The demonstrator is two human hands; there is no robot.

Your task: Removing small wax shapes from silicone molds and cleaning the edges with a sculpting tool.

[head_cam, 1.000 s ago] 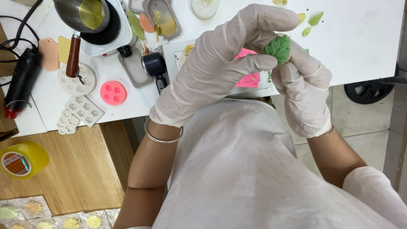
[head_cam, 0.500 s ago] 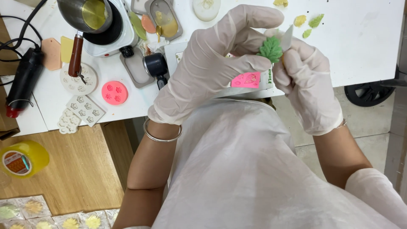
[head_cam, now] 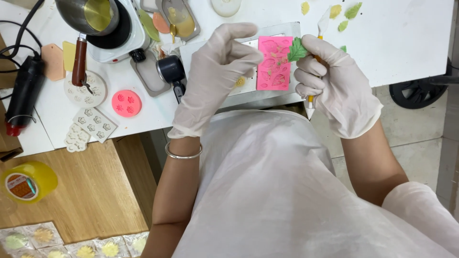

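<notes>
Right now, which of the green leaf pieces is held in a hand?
The serrated dark green leaf at the right hand's fingertips, beside the pink mould. The other green leaves lie loose on the white table.

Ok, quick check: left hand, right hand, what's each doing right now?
Left hand: fingers loosely curled, holding nothing visible, just beside the pink leaf mould.
Right hand: closed on a green leaf piece and a yellow-handled shaping tool.
</notes>
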